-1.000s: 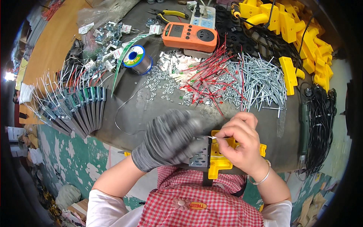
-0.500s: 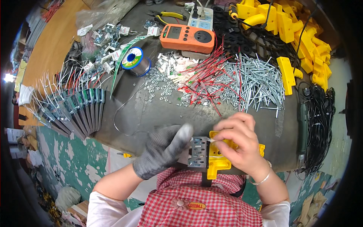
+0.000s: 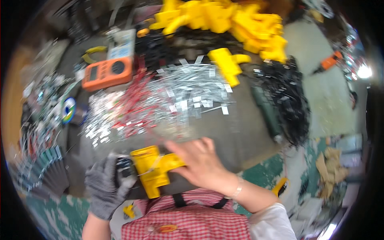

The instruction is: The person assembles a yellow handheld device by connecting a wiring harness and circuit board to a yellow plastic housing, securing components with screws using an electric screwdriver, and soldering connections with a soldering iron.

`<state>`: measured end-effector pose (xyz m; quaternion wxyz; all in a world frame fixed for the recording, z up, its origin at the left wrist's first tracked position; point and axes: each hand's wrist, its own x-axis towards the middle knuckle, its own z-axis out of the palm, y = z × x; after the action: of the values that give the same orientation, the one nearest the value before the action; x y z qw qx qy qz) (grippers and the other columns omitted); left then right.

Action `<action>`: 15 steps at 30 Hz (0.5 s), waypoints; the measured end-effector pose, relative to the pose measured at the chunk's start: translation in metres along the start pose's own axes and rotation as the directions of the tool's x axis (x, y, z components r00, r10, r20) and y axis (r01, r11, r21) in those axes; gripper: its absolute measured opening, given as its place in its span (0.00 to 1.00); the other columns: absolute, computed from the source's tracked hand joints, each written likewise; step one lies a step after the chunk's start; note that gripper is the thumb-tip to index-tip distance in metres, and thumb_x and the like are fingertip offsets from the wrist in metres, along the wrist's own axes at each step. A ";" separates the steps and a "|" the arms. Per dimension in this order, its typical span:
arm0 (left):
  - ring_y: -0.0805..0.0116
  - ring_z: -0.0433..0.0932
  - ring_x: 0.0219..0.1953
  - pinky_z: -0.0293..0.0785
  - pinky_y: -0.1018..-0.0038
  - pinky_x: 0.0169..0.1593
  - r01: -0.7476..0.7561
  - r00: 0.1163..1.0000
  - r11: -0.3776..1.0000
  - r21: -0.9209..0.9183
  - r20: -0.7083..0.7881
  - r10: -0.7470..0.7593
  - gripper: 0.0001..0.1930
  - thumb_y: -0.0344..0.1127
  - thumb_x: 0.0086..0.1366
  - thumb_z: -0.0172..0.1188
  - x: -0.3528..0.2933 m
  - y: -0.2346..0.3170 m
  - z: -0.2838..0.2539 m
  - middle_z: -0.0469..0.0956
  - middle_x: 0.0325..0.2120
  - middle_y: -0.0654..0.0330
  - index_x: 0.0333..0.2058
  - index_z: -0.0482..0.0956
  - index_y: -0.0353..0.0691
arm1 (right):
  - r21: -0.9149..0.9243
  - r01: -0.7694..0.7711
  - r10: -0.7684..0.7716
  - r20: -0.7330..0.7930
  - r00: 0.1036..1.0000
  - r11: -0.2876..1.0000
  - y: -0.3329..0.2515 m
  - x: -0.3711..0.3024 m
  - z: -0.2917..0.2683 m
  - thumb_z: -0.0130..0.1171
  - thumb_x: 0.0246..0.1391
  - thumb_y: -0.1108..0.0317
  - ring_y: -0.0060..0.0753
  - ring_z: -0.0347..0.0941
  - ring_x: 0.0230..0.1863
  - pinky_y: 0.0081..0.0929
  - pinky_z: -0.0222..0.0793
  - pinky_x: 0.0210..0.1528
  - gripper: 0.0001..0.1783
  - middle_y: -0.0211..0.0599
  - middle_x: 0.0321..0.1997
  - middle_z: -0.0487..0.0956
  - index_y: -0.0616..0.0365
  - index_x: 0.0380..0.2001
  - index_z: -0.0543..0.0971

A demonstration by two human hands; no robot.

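My left hand [image 3: 106, 186], in a grey knitted glove, grips a dark perforated metal piece [image 3: 125, 166], blurred now. Against that piece's right side sits a yellow plastic housing [image 3: 150, 170], with a thin pale wire lying across its face. The housing is held over the front of the worktable, just above my lap. My bare right hand [image 3: 202, 164] is at the housing's right end, fingers stretched out toward the left and apart. Its thumb is close to the yellow arm of the housing; whether they touch I cannot tell.
Beyond my hands lie piles of long screws [image 3: 188, 86], red wires [image 3: 138, 94] and small white pieces [image 3: 104, 108]. An orange meter [image 3: 107, 74] stands behind them. More yellow housings [image 3: 224, 20] are heaped at the back. Black cables [image 3: 288, 104] lie right; grey metal strips [image 3: 46, 172] fan out left.
The view has swung to the right, so the table things appear further left. My right hand has come off the middle of the housing, with its fingers now spread. The left keeps its grip.
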<state>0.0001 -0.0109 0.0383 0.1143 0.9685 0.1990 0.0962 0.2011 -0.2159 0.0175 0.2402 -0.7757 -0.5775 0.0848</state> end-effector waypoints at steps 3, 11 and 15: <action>0.48 0.79 0.35 0.72 0.52 0.40 0.182 0.981 0.977 -0.106 0.089 -0.173 0.43 0.71 0.57 0.59 -0.013 -0.006 -0.003 0.79 0.39 0.50 0.56 0.71 0.36 | 0.003 -0.044 0.043 0.037 0.998 0.999 0.004 -0.005 -0.010 0.69 0.51 0.58 0.40 0.67 0.56 0.48 0.54 0.59 0.48 0.39 0.54 0.73 0.46 0.73 0.57; 0.44 0.70 0.55 0.58 0.51 0.64 -0.063 0.993 0.998 0.011 0.097 0.062 0.49 0.76 0.53 0.60 -0.032 -0.015 -0.010 0.76 0.53 0.47 0.58 0.71 0.36 | 0.056 -0.587 0.472 -0.660 0.585 0.807 0.158 -0.065 -0.113 0.65 0.53 0.68 0.51 0.79 0.41 0.39 0.75 0.47 0.12 0.46 0.39 0.82 0.59 0.41 0.83; 0.47 0.71 0.56 0.55 0.53 0.69 0.037 0.992 0.993 -0.116 -0.113 -0.050 0.40 0.62 0.58 0.65 -0.045 -0.026 -0.009 0.76 0.54 0.50 0.60 0.71 0.37 | -0.282 -0.837 0.744 -0.385 0.546 0.469 0.221 -0.102 -0.152 0.71 0.47 0.60 0.56 0.80 0.44 0.43 0.75 0.50 0.22 0.55 0.40 0.84 0.66 0.41 0.82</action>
<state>-0.0518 -0.0041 0.0341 0.1598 0.9487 0.2204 0.1607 0.4202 -0.4016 0.0311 0.0526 -0.9905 -0.1245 -0.0258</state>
